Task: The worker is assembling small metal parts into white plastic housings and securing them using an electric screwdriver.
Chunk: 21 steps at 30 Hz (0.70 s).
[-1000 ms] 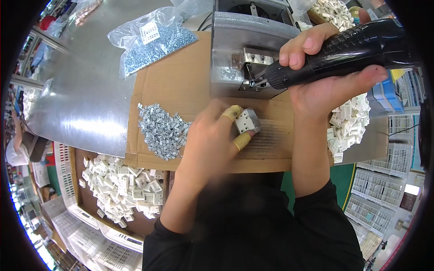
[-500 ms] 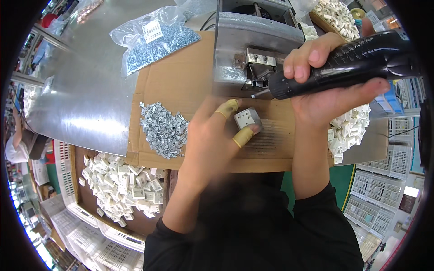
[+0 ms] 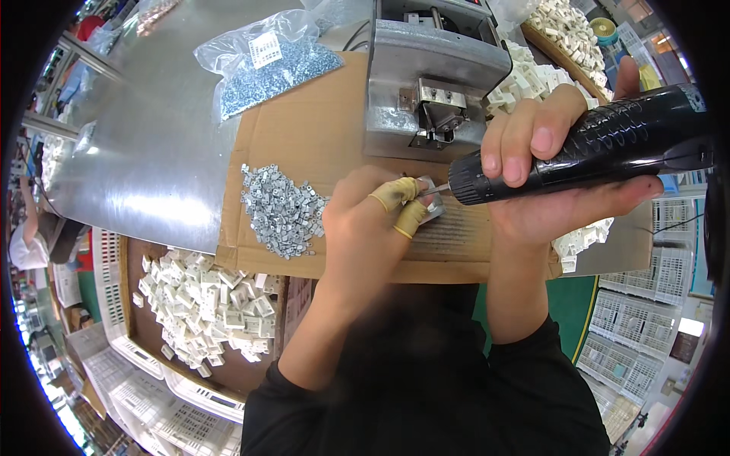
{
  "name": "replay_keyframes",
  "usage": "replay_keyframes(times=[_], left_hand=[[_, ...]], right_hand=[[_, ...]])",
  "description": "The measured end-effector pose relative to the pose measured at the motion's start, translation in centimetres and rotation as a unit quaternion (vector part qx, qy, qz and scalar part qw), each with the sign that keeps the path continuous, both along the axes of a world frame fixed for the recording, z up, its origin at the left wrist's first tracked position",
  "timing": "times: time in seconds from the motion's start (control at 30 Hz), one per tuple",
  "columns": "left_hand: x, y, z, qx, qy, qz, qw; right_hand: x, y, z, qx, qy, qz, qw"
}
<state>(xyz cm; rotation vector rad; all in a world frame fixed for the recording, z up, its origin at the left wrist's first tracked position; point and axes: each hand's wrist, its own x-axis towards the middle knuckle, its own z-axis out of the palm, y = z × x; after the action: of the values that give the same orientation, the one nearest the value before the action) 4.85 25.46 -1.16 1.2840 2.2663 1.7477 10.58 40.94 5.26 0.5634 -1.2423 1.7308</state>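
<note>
The left hand (image 3: 372, 220) is sitting near the middle of the view, fingers curled tight around a small metal block (image 3: 430, 204), pinching it between a thumb and forefinger that are wearing yellowish finger covers (image 3: 401, 207). The block is resting on a sheet of brown cardboard (image 3: 319, 137), just at 3 o'clock from the left hand's knuckles. The right hand (image 3: 555, 175) is gripping a black power screwdriver (image 3: 601, 148), wrapped fully round its body, with the tool lying nearly level and pointing toward 9 o'clock. Its thin bit (image 3: 439, 188) is touching the block.

At 9 o'clock from the left hand, a heap of small grey metal pieces (image 3: 283, 209) is lying on the cardboard. At 12 o'clock from the block, a grey metal machine (image 3: 426, 83) is standing on the same sheet. A clear bag of small grey parts (image 3: 262, 64) is lying at 11 o'clock, half on a shiny metal table (image 3: 144, 152). At 7 o'clock, a tray (image 3: 137, 304) is holding a pile of white plastic parts (image 3: 205, 304). More white parts (image 3: 532, 80) are lying at 1 o'clock behind the screwdriver, and some are showing below the right hand at 4 o'clock
</note>
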Motion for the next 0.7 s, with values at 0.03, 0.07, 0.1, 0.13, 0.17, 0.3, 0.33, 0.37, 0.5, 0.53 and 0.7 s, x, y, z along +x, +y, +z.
replay_keyframes(times=[0.03, 0.07, 0.1, 0.13, 0.17, 0.3, 0.33, 0.37, 0.5, 0.53, 0.7], left_hand=[[0.04, -0.04, 0.01, 0.000, 0.000, 0.001, 1.000], [0.06, -0.12, 0.08, 0.000, 0.000, 0.002, 1.000], [0.07, -0.24, 0.19, 0.007, -0.016, -0.004, 1.000], [0.09, -0.35, 0.26, 0.014, -0.033, -0.011, 0.999], [0.13, -0.45, 0.26, 0.014, -0.033, -0.012, 0.999], [0.17, -0.65, 0.30, 0.023, -0.067, -0.021, 0.997], [0.14, -0.68, 0.28, 0.022, -0.069, -0.021, 0.997], [0.11, -0.69, 0.21, 0.021, -0.069, -0.021, 0.997], [0.41, -0.42, 0.30, 0.028, -0.091, -0.013, 0.995], [0.53, -0.29, 0.39, 0.040, -0.108, -0.001, 0.993], [0.48, -0.12, 0.48, 0.039, -0.120, -0.005, 0.992]], right_hand=[[0.04, -0.01, -0.03, 0.000, 0.003, 0.004, 1.000], [0.08, -0.03, 0.00, 0.000, 0.005, 0.006, 1.000], [0.13, -0.05, 0.03, 0.000, 0.007, 0.008, 1.000], [0.22, -0.10, 0.18, -0.002, 0.009, 0.008, 1.000], [0.27, -0.07, 0.25, -0.003, 0.010, 0.008, 1.000], [0.43, 0.15, 0.33, 0.000, 0.018, 0.029, 0.999], [0.50, 0.11, 0.27, -0.004, 0.010, 0.030, 0.999], [0.52, 0.10, 0.22, -0.007, 0.006, 0.030, 0.999], [0.54, 0.08, 0.33, 0.003, 0.017, 0.036, 0.999], [0.51, 0.12, 0.34, 0.004, 0.018, 0.040, 0.999], [0.55, 0.06, 0.16, -0.010, 0.013, 0.033, 0.999]])
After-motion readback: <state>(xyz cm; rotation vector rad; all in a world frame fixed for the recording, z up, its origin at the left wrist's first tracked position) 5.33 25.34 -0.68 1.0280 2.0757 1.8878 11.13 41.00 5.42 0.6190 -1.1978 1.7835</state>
